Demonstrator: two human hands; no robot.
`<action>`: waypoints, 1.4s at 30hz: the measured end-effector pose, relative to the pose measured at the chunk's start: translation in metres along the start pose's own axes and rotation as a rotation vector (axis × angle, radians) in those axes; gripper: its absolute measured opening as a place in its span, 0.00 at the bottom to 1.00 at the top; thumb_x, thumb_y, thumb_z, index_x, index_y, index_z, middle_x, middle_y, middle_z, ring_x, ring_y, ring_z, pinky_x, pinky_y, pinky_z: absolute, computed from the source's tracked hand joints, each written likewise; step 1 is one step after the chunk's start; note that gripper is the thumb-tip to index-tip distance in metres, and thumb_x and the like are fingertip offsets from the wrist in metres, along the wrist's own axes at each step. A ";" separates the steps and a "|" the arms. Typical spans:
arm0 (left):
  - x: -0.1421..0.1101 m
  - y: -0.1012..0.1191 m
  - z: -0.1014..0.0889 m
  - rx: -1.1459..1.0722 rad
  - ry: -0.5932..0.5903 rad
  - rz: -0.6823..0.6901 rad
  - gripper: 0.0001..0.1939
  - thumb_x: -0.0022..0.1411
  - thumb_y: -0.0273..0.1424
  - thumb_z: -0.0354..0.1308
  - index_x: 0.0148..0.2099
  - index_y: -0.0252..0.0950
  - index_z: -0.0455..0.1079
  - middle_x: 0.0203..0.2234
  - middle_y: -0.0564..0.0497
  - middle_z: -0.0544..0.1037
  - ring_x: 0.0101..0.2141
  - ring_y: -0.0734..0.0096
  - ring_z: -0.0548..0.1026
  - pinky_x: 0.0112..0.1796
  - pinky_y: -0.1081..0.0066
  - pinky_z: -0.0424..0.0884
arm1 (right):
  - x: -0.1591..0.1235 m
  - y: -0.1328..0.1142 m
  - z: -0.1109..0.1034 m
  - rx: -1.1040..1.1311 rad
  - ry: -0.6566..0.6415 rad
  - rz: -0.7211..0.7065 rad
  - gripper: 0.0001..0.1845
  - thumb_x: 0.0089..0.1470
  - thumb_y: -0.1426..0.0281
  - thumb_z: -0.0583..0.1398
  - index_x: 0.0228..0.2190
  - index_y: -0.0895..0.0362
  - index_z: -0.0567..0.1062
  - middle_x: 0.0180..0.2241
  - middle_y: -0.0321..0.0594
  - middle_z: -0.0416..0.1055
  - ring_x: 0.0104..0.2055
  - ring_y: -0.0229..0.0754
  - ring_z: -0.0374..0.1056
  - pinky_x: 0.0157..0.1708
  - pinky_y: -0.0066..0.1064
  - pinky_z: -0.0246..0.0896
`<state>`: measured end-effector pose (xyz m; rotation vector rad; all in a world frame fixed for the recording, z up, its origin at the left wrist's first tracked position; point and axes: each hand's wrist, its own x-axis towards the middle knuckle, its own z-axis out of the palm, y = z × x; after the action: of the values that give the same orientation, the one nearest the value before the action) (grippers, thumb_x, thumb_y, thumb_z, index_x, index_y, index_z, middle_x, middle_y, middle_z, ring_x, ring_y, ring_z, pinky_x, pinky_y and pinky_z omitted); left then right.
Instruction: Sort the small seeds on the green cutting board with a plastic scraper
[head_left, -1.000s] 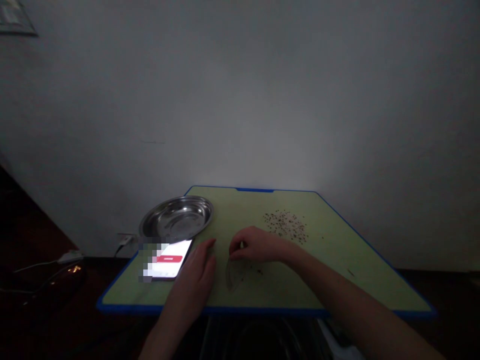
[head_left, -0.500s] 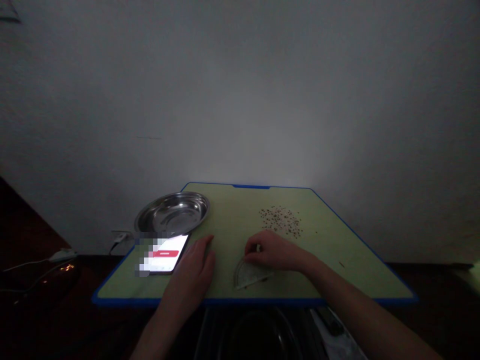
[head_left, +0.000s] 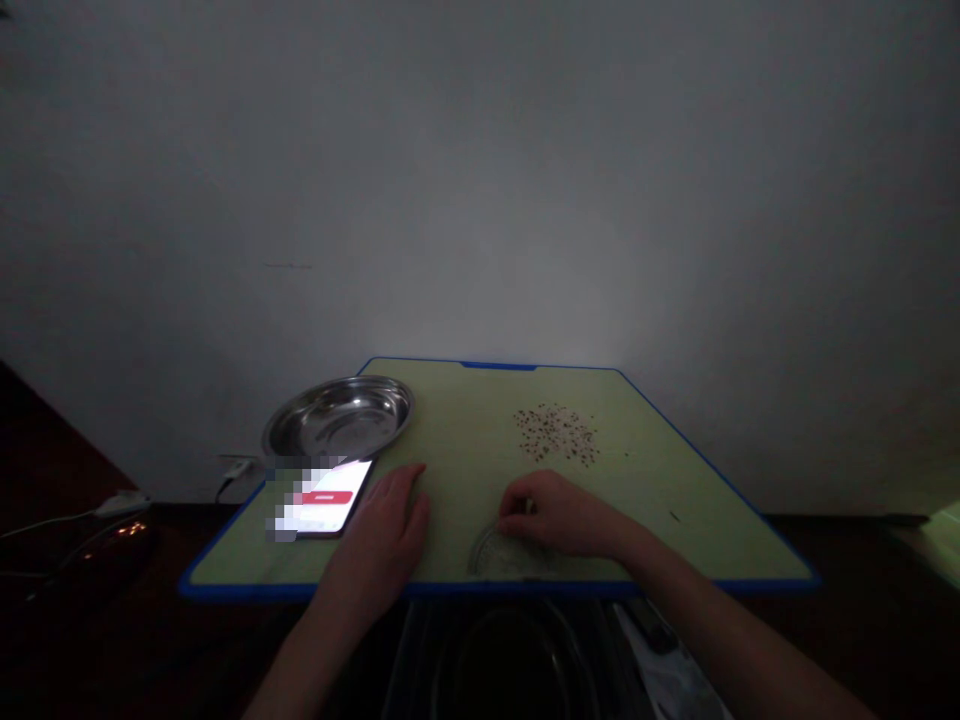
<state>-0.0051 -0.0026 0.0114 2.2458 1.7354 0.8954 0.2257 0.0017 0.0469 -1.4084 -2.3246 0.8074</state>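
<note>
My left hand (head_left: 382,540) lies flat, palm down, fingers together, on the green table (head_left: 465,440) beside a lit phone (head_left: 324,498). My right hand (head_left: 559,515) is curled, its fingertips pinching the far edge of a clear, roughly round, thin piece (head_left: 495,552) that lies near the table's front edge. A scatter of small dark seeds (head_left: 556,433) lies on the table beyond my right hand.
A shallow steel dish (head_left: 339,415) stands at the table's far left. The table has a blue rim and stands against a pale wall. A dark bin opening (head_left: 517,660) sits below the front edge. Cables and a plug (head_left: 112,505) lie on the floor at left.
My right hand has drawn the clear piece toward the front edge and to the right, and the piece now lies flatter. The left hand has barely moved. The view has tilted slightly.
</note>
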 end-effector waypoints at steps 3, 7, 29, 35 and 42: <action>0.000 0.001 0.001 0.029 -0.003 0.017 0.22 0.65 0.37 0.41 0.54 0.31 0.64 0.48 0.39 0.74 0.51 0.57 0.71 0.51 0.53 0.67 | -0.001 0.000 0.000 0.010 -0.002 0.001 0.07 0.49 0.72 0.61 0.29 0.60 0.80 0.27 0.40 0.77 0.29 0.37 0.68 0.29 0.26 0.59; 0.000 -0.001 0.002 0.059 -0.011 0.053 0.21 0.64 0.37 0.41 0.54 0.32 0.64 0.49 0.40 0.73 0.51 0.56 0.71 0.52 0.53 0.66 | -0.002 -0.001 -0.002 0.020 0.002 0.002 0.07 0.50 0.73 0.61 0.30 0.60 0.80 0.28 0.40 0.77 0.30 0.37 0.68 0.31 0.27 0.59; -0.001 -0.001 0.003 0.190 -0.021 0.141 0.20 0.63 0.37 0.43 0.52 0.35 0.65 0.49 0.42 0.73 0.51 0.57 0.71 0.53 0.55 0.65 | -0.039 0.009 -0.016 0.139 0.199 0.011 0.05 0.52 0.71 0.60 0.27 0.57 0.76 0.26 0.36 0.74 0.28 0.37 0.65 0.29 0.27 0.57; 0.000 -0.003 0.003 0.231 -0.023 0.158 0.22 0.62 0.40 0.45 0.52 0.34 0.68 0.51 0.40 0.73 0.53 0.54 0.71 0.53 0.53 0.66 | -0.065 0.032 -0.004 0.356 0.489 0.127 0.10 0.55 0.64 0.55 0.26 0.55 0.69 0.23 0.34 0.67 0.27 0.39 0.65 0.29 0.30 0.58; 0.000 -0.001 0.005 0.294 -0.034 0.142 0.25 0.62 0.41 0.44 0.52 0.31 0.69 0.54 0.36 0.71 0.55 0.49 0.68 0.54 0.49 0.64 | -0.076 0.045 0.011 0.490 0.636 0.176 0.18 0.56 0.53 0.52 0.25 0.53 0.63 0.19 0.30 0.57 0.22 0.39 0.59 0.23 0.29 0.55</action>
<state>-0.0033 -0.0012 0.0061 2.5801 1.8134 0.6581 0.2872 -0.0525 0.0131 -1.3889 -1.4297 0.7606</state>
